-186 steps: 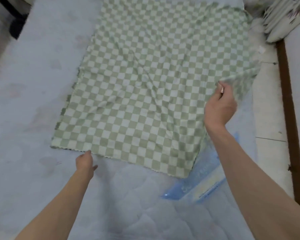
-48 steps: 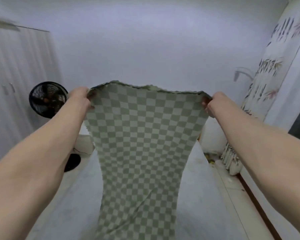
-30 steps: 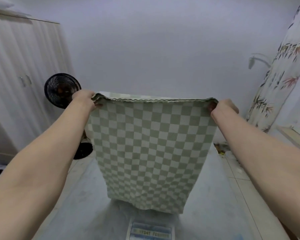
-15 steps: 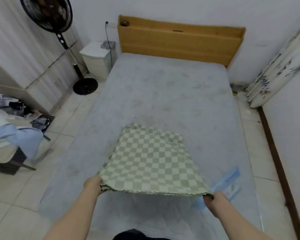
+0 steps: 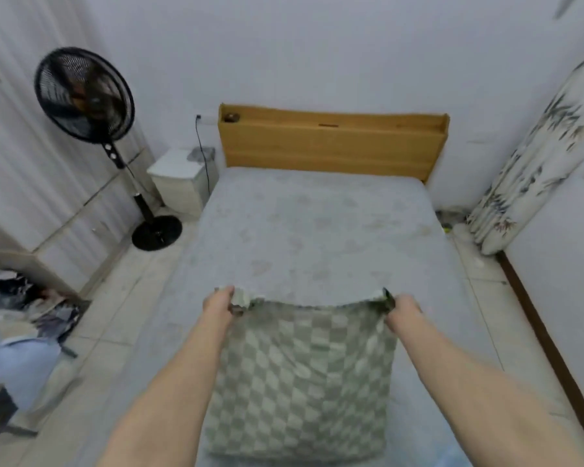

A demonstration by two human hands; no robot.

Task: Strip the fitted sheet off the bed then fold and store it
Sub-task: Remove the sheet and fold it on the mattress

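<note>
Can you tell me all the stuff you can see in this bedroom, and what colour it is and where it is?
sheet: one, green and white checks, folded, held up over the foot of the bed
mattress: one, pale grey, bare, middle of the room
headboard: one, light brown wood, at the far end of the bed
fan: one, black, standing on the floor left of the bed
small cabinet: one, white, between fan and headboard
curtain: one, white with leaf print, right side
pile of clothes: one heap, blue, grey and dark, far left
left hand: one, grips the sheet's top left corner
right hand: one, grips the sheet's top right corner
</note>
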